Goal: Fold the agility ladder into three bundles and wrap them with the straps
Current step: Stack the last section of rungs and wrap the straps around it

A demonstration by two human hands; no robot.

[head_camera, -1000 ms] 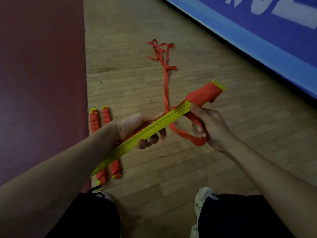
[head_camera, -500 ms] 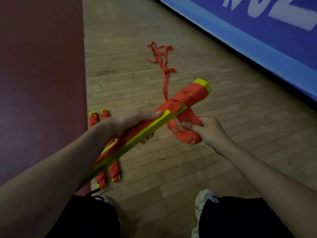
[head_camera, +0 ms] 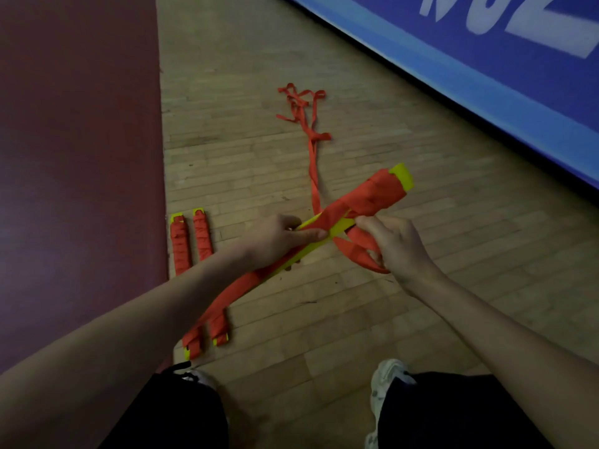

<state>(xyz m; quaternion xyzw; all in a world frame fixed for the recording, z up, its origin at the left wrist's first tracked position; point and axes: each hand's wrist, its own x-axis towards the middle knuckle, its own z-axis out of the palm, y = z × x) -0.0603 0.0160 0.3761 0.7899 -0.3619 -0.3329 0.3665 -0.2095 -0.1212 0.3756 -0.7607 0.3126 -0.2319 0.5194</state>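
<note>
Right hand (head_camera: 395, 247) has come up from under the held bundle (head_camera: 372, 196) to its upper face since half a second ago, and the bundle has rolled flat side up.

Left hand (head_camera: 275, 238): fingers curled round the bundle at mid-length, thumb laid straight along the yellow rungs.

Right hand: fingertips pinch the orange strap (head_camera: 355, 246) against the bundle, with a slack loop under the palm.

Both forearms reach forward. The bundle is held in the air over the wood floor (head_camera: 243, 92), slanting up to the right.

Blue banner (head_camera: 486, 76): white letters, cropped and blurred, unreadable.

Bundle's far half is wound in orange, yellow tip bare.

Two finished bundles (head_camera: 180, 244) lie side by side at the edge of the maroon floor area (head_camera: 77, 157).

Strap tail (head_camera: 311, 150) trails to a tangle on the floor.
</note>
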